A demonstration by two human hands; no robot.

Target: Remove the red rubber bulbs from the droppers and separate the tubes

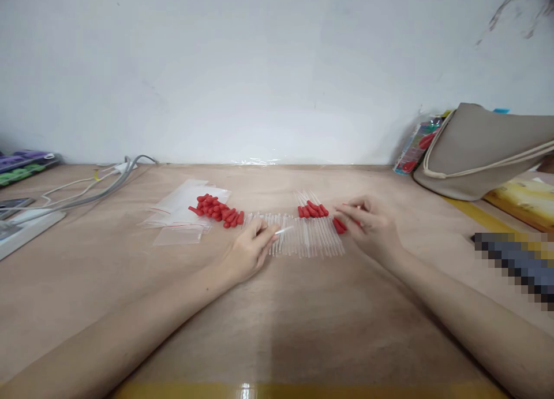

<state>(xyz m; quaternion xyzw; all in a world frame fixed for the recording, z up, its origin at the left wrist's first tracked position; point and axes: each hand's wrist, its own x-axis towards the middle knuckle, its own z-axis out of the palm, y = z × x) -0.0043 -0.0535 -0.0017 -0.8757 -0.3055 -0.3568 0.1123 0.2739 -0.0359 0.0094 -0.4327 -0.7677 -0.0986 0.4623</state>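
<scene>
My left hand (253, 248) is closed in a pinch on a thin clear tube (284, 230), whose free end points right. Below and beside it, many similar clear tubes (309, 240) lie side by side in a row. My right hand (372, 226), slightly blurred, has its fingers drawn together with bits of red showing between them, seemingly a red rubber bulb. Loose red bulbs (339, 226) lie just left of that hand. Behind the row, several red bulbs (312, 209) sit side by side, with clear tubes stretching away from them toward the wall.
A heap of red bulbs (212, 207) rests partly on clear zip bags (177, 214) to the left. Cables (99, 185) and a white power strip (30, 231) lie far left. At right stand a grey-brown bag (489, 150) and a yellow packet (526, 205).
</scene>
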